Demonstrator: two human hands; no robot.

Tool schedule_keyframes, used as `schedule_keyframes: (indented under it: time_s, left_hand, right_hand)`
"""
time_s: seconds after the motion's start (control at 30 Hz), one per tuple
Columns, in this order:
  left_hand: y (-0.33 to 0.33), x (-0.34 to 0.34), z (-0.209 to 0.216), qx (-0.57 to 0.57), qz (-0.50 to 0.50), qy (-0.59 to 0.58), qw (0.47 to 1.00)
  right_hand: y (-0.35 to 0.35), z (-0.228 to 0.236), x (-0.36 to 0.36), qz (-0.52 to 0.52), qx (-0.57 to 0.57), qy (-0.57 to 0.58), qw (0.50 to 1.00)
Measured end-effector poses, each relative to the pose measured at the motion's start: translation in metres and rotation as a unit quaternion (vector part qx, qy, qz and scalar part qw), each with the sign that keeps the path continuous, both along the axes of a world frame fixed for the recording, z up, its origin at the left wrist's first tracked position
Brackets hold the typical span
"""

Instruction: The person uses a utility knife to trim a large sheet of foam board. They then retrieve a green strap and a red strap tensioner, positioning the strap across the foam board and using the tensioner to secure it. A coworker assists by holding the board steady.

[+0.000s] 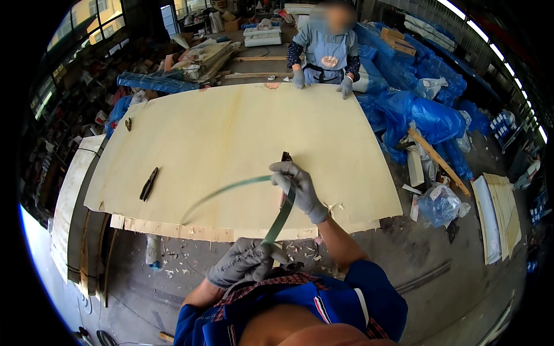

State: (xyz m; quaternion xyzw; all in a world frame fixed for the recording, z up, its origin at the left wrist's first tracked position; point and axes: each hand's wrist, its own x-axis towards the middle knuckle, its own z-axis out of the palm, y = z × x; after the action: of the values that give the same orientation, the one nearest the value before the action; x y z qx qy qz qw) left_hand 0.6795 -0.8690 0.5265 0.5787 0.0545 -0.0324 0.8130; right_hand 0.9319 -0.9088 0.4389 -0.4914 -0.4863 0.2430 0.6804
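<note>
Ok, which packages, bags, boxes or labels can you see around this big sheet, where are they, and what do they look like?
Blue plastic-wrapped bundles: right of the plywood sheet, bulky, glossy blue.
Clear plastic bag: on the floor at right, crumpled, bluish.
Cardboard boxes: top right on the blue bundles, tan, rectangular.
White stacked package: far end, flat, white.
Oval patch: on the co-worker's apron, pale with red.
Long blue roll: far left, lying flat.

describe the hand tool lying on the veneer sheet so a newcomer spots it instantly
Start at the big pale veneer sheet filling the middle. Near its left edge lie dark pliers, handles toward the near edge. They are bigger and nearer than the small dark object at the far-left corner.
</note>
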Motion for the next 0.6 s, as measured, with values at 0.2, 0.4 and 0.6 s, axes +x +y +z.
schedule_keyframes:
  time_s: [0.2,0.4,0.6]
  left_hand:
    - [0.034,-0.081,0.016,-0.029,0.252,-0.293,0.922]
    - [0.095,-0.14,0.066,-0.238,0.121,-0.48,0.836]
    - [0.095,-0.123,0.082,-0.212,0.139,-0.474,0.843]
  right_hand:
    - [-0.076,0.001,-0.002,-0.279,0.029,0.038,0.959]
    - [-0.202,-0.014,-0.015,-0.418,-0.054,0.013,0.907]
    - [-0.328,-0.053,0.014,-0.565,-0.101,0.012,0.819]
